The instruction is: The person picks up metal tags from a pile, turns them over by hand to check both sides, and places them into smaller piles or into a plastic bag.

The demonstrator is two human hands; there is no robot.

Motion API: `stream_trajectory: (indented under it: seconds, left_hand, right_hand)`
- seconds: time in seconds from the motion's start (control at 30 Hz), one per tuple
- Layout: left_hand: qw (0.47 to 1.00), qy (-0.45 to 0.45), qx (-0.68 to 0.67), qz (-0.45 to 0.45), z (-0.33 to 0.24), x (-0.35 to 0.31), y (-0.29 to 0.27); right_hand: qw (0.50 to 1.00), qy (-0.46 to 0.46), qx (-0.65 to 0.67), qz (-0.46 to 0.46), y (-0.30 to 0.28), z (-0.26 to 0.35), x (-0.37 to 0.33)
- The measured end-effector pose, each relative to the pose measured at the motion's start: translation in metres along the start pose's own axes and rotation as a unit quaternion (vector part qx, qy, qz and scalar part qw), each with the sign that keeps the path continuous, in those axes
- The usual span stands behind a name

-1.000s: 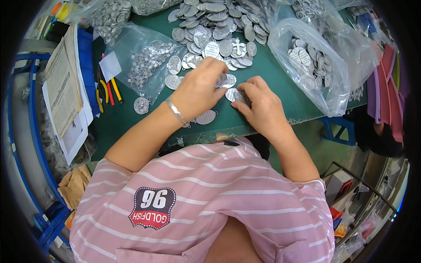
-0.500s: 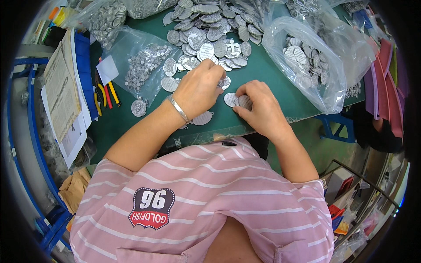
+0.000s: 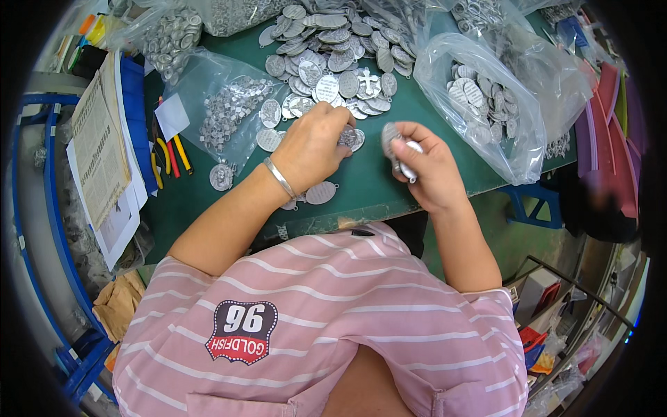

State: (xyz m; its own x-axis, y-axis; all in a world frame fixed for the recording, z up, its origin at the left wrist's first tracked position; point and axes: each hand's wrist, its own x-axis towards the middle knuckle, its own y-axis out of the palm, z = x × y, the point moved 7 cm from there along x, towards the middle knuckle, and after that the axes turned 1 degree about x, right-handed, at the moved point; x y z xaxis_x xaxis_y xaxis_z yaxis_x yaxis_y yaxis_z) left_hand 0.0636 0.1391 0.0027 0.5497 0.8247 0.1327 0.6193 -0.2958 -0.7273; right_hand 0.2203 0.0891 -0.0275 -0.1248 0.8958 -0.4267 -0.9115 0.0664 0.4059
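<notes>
My right hand (image 3: 434, 170) is raised a little above the green table, closed round several silver oval medals (image 3: 391, 142); a white-looking oval face shows beside the thumb. At the table's middle, my left hand (image 3: 313, 142) has its fingers curled together at an oval medal (image 3: 351, 138), which peeks out past the fingertips. Just beyond lies a heap of silver oval medals (image 3: 326, 88), some engraved with text, one bearing a cross. Another oval medal (image 3: 320, 192) rests under my left wrist, near the table's front edge.
A clear bag of small silver parts (image 3: 233, 104) lies left of the heap. An open plastic bag (image 3: 479, 104) with more medals is at right. Pliers (image 3: 165, 153), a round medal (image 3: 221, 176) and a blue holder with papers (image 3: 104, 139) are on the left.
My right hand has lifted medals off the table, turning and drawing them slightly right. My left hand has barely moved.
</notes>
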Motion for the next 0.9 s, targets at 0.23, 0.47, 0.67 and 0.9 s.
stream_trajectory:
  seconds: [0.23,0.47,0.67,0.9]
  left_hand:
    - [1.000,0.014,0.006,-0.002,-0.002,0.002,-0.002]
    - [0.987,0.071,-0.103,-0.096,-0.035,-0.001,-0.018]
    - [0.977,0.170,-0.062,-0.110,-0.062,0.004,-0.029]
    - [0.988,-0.004,0.084,-0.130,0.018,0.012,-0.044]
  right_hand:
    - [0.979,0.014,0.203,-0.016,-0.003,0.006,0.002]
    - [0.961,0.116,0.247,0.038,0.025,-0.016,-0.002]
    - [0.936,0.061,0.345,0.041,-0.004,-0.002,0.006]
    - [0.692,-0.390,-0.454,-0.403,-0.083,0.137,-0.020]
